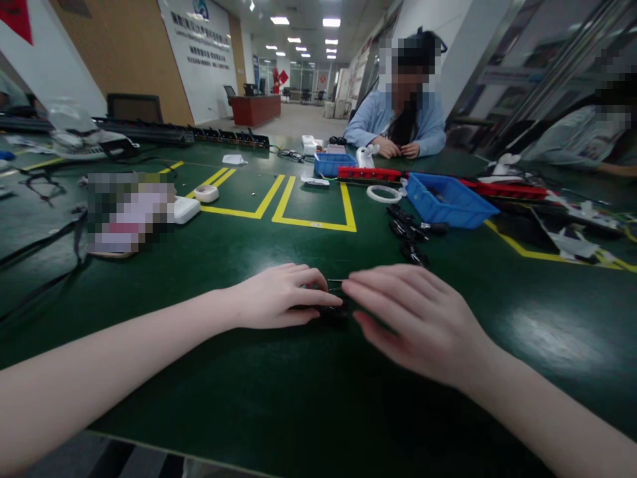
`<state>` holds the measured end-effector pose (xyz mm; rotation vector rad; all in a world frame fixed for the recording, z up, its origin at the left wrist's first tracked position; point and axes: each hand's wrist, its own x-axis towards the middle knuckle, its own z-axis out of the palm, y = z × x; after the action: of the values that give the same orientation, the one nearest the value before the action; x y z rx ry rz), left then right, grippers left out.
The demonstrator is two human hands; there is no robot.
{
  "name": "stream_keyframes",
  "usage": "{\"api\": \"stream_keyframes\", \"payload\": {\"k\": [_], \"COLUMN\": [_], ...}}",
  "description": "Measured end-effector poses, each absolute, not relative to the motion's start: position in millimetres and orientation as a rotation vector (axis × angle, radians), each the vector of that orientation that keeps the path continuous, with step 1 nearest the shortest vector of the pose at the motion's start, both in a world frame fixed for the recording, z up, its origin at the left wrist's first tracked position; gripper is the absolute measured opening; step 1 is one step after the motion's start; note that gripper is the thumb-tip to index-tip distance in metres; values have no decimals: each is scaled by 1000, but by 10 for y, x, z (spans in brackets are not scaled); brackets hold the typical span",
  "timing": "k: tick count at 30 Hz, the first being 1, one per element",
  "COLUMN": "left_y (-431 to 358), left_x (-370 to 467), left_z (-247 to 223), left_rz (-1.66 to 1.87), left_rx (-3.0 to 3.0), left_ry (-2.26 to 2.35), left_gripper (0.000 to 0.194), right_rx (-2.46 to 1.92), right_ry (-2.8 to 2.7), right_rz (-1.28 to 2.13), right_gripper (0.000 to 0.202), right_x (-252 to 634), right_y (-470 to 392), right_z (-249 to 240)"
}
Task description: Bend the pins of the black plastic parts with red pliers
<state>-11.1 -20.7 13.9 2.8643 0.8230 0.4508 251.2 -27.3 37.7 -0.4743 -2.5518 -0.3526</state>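
Observation:
A small black item (337, 308), possibly a coiled cable, lies on the green table under the fingertips of my left hand (286, 295). Those fingers are bent around it, and most of it is hidden. Just to the right hovers my right hand (418, 318), slightly blurred. Its fingers are stretched out, the thumb stands apart, and nothing shows in it. A thin dark strand (336, 280) runs between the fingertips of both hands; whether either one touches it I cannot tell.
Black cable bundles (405, 229) lie beyond my right hand, beside a blue bin (450, 202). A white tape ring (384, 194) is next to them. At left are a phone (129, 216), a white box (185, 210) and a tape roll (206, 193). A co-worker (398, 126) sits opposite.

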Motion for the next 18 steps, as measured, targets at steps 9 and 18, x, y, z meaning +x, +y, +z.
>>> {"api": "stream_keyframes", "payload": {"k": [9,18], "left_y": [-177,-145], "left_x": [-109,-164], "left_z": [141,166], "left_rz": [562,619], "left_rx": [2752,2711], "left_ry": [838,1064], "left_gripper": [36,33], "right_rx": [-959,-928], "right_ry": [-2687,-2586], "right_rz": [-129,-249], "right_gripper": [49,54], "right_x": [2641,2893], "right_y": [315,490], "right_z": [107,104]}}
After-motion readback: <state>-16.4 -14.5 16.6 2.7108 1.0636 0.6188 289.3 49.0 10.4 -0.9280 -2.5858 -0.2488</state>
